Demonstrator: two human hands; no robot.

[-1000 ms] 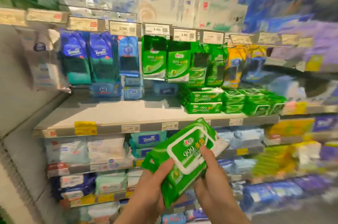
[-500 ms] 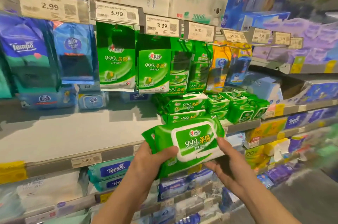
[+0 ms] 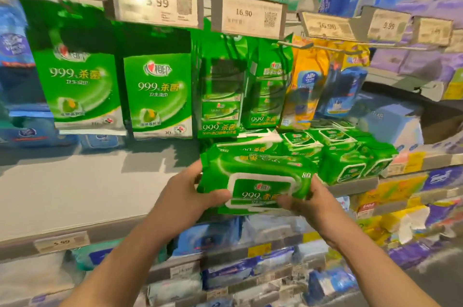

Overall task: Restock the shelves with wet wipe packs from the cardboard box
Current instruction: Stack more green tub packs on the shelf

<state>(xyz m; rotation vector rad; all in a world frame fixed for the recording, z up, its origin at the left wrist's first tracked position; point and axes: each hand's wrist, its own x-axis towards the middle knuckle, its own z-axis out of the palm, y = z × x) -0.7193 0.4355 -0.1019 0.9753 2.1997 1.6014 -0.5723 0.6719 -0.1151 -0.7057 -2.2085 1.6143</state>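
Head view: wipe pack (image 3: 255, 181) in both hands' grip, at shelf (image 3: 75, 196) edge.

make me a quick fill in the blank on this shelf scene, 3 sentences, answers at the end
1. The wet wipe pack held by the left hand and right hand is mainly ____ in colour.
2. The clearest price tag, above the hanging green packs, reads ____.
3. The pack is gripped by ____ hands.

Answers: green; 16.90; two
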